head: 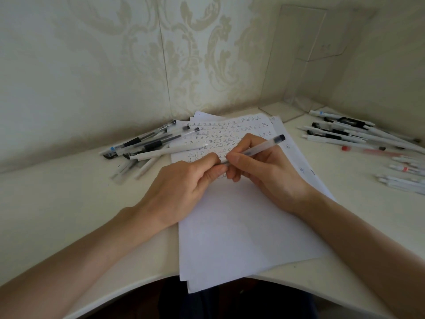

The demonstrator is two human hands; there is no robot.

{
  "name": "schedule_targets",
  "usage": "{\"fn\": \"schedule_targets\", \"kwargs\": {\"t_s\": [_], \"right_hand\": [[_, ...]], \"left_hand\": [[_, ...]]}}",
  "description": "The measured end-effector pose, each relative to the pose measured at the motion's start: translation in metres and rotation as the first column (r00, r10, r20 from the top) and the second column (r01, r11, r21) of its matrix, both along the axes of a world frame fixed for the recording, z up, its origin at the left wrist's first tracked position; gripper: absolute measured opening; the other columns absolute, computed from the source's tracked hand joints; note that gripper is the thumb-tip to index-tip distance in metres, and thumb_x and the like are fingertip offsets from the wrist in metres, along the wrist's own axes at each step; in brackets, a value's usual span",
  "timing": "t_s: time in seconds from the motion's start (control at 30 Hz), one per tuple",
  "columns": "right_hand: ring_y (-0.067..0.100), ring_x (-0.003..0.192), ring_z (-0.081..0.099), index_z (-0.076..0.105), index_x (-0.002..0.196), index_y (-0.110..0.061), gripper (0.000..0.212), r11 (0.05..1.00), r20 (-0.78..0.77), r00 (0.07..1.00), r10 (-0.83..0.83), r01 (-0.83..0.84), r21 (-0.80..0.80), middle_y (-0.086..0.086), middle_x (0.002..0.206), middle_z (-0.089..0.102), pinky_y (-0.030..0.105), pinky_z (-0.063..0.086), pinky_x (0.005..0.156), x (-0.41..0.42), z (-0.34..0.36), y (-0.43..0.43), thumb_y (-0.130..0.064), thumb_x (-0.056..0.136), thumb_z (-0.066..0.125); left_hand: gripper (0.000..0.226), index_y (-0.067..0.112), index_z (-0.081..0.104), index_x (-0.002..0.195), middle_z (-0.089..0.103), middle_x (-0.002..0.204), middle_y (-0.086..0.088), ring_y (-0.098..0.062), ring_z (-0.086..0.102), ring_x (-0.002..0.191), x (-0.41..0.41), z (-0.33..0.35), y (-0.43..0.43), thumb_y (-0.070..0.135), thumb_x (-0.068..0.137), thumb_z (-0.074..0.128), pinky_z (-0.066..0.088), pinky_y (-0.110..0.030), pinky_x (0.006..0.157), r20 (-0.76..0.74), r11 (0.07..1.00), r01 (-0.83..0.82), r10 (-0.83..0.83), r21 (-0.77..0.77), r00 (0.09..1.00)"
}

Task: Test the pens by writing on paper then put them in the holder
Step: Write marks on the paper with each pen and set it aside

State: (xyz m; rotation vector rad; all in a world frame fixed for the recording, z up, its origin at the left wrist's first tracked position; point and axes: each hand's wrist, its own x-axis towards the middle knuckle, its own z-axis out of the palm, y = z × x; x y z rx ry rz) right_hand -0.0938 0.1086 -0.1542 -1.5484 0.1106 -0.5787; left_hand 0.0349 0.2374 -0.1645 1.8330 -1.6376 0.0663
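The clear pen, light, stiff and probably slick-barrelled, hangs over the paper mid-tabletop. Fingers of the right hand curl round its barrel, likely the surest hold; those of the left hand pinch its tip end.

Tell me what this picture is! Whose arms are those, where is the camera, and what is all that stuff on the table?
There is no machine here. A person wears a camera on their head, so you see their arms from above, looking down at a white table. The right hand grips a clear pen with a dark end. The left hand pinches the same pen's lower end; why is too blurry to tell. Under the hands lies a stack of white paper, with rows of test marks at its far end. Beside the paper lie a left pile of pens and a right pile of pens. A clear plastic stand sits in the far corner.
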Motion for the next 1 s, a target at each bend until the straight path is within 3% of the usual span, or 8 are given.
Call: {"fn": "schedule_targets", "kwargs": {"t_s": [0.13,0.23,0.33,0.4,0.57,0.8,1.0], "right_hand": [[0.019,0.060,0.057,0.060,0.081,-0.002,0.010,0.996,0.020,1.000,-0.016,0.014,0.083,0.011,0.064,0.062,0.024,0.046,0.057,-0.001,0.004,-0.004,-0.008,0.083,0.052],[0.023,0.062,0.059,0.063,0.094,0.000,0.026,0.973,0.041,0.986,-0.161,0.151,0.174,0.017,0.072,0.068,0.027,0.048,0.059,-0.009,0.013,-0.021,-0.016,0.084,0.044],[0.015,0.058,0.057,0.062,0.081,-0.006,0.015,0.918,-0.068,0.915,-0.397,0.395,-0.037,0.010,0.068,0.067,0.023,0.044,0.054,-0.015,0.016,-0.028,-0.020,0.086,0.061],[0.007,0.045,0.047,0.052,0.068,-0.011,0.024,0.840,-0.175,0.829,-0.532,0.491,-0.231,0.004,0.055,0.059,0.018,0.036,0.047,-0.012,0.011,-0.025,-0.019,0.083,0.069],[0.006,0.038,0.029,0.042,0.061,-0.006,0.021,0.782,-0.276,0.747,-0.605,0.493,-0.382,0.009,0.051,0.037,0.018,0.022,0.037,-0.006,0.006,-0.018,-0.002,0.072,0.060],[0.006,0.035,0.033,0.041,0.058,-0.010,0.025,0.774,-0.256,0.754,-0.605,0.482,-0.409,-0.002,0.038,0.042,0.017,0.026,0.037,-0.007,0.003,-0.018,-0.003,0.075,0.058],[0.012,0.047,0.027,0.038,0.061,-0.011,0.024,0.746,-0.251,0.737,-0.628,0.477,-0.465,0.006,0.053,0.031,0.021,0.021,0.040,-0.005,0.000,-0.019,-0.006,0.075,0.057]], "left_hand": [[0.046,0.028,0.039,0.086,0.044,0.051,0.010,-0.009,0.048,0.051,0.000,0.001,0.000,0.072,0.080,0.026,0.029,-0.026,0.046,-0.001,0.997,-0.071,0.071,0.007,0.997],[0.053,0.031,0.036,0.094,0.043,0.059,0.011,-0.007,0.048,0.061,0.000,0.003,0.000,0.079,0.070,0.033,0.029,-0.021,0.047,0.005,0.993,-0.116,0.116,0.025,0.993],[0.058,0.031,0.050,0.109,0.041,0.078,0.015,-0.005,0.043,0.071,0.001,-0.002,-0.001,0.075,0.072,0.039,0.032,-0.025,0.063,0.140,0.997,-0.066,0.059,0.047,0.988],[0.060,0.032,0.056,0.112,0.041,0.088,0.012,-0.009,0.043,0.083,0.001,-0.006,-0.003,0.074,0.074,0.037,0.027,-0.027,0.074,0.208,0.993,-0.060,0.038,0.100,0.978],[0.061,0.033,0.060,0.112,0.039,0.090,0.010,-0.006,0.037,0.084,0.003,-0.009,-0.004,0.073,0.073,0.034,0.026,-0.027,0.075,0.196,0.990,-0.065,0.040,0.127,0.980],[0.060,0.033,0.060,0.112,0.040,0.089,0.008,-0.008,0.039,0.082,0.003,-0.010,-0.005,0.072,0.075,0.035,0.029,-0.029,0.074,0.196,0.989,-0.057,0.029,0.137,0.980],[0.060,0.032,0.062,0.112,0.040,0.089,0.007,-0.008,0.037,0.081,0.002,-0.010,-0.006,0.071,0.075,0.036,0.032,-0.030,0.073,0.186,0.990,-0.053,0.028,0.130,0.982]]}}
